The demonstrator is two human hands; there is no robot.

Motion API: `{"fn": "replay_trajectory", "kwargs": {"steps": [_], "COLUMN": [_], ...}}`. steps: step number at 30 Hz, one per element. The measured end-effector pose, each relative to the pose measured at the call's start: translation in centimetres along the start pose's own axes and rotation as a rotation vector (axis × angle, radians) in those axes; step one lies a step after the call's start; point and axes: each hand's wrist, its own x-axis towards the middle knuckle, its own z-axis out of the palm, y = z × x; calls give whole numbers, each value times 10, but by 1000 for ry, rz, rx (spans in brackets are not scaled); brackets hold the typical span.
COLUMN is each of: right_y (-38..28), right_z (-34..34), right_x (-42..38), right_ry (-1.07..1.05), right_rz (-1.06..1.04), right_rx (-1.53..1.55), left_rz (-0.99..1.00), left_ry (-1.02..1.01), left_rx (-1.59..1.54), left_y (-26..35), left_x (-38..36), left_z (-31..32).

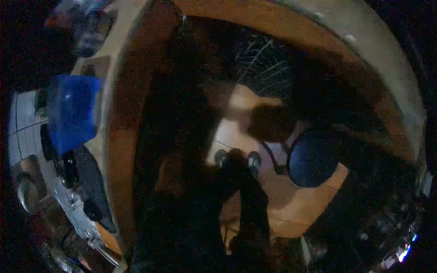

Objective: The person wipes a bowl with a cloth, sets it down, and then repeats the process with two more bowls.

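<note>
Worktop [123,27], dim and blurred: a pale, curved rim bows outward along the view from seven o'clock to eleven, and a similar pale band [364,41] arcs from twelve to three. Each has an orange-brown face on its inner side, and together they bound the space about the person. Against the left rim, at nine o'clock, stands a saturated blue block [75,111] with flat faces; beyond it lies a whitish panel [25,118] crossed by dark lines. At eight o'clock, glossy, pale, elongated objects [75,209] crowd the surface beside a dark grey, curved piece [95,186], with a shiny ring-like shape [27,193] farther out. Within the enclosure, two grey-toed shoes [255,160] rest just below the centre, below dark clothing on the legs [255,204]. A smooth, round, dark-blue disc [314,159], perhaps a seat, lies just past three o'clock, near the shoes, and occupies the floor on that side. Above it is a dark brown mass [273,123]; pale branching lines [266,59] appear at one o'clock. Open room shows as lit floor [300,211] at five o'clock and a paler patch about the shoes. Neither hand can be distinguished; whether either is clenched, released or grasping cannot be told.
</note>
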Motion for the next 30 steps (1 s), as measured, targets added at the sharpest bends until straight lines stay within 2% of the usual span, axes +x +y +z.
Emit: {"fn": "replay_trajectory", "kwargs": {"steps": [1,5,11,15,21,24,26,30], "right_y": [5,17,31,23,24,3,-4,12], "right_z": [-6,-26,-46,-66,-77,-96,-86,-93], "right_x": [46,108,175,203,178,189,194,200], "right_ry": [-4,27,76,131,189,207,246,264], "right_rz": [-11,-14,-44,-93,-109,-154,-185,-181], "right_rx": [-3,-6,17,26,50,49,41,61], "left_rz": [-24,-73,-129,-159,-208,-252,-271,-313], "left_ry": [15,49,118,198,254,315,363,379], "left_rx": [5,-17,-25,-43,-65,-67,-95,-95], "left_y": [-44,29,49,53,49,50,24,28], "left_x": [66,151,214,235,236,236,217,227], "left_z": [0,-27,-49,-68,-122,-145,-133,-113]}}
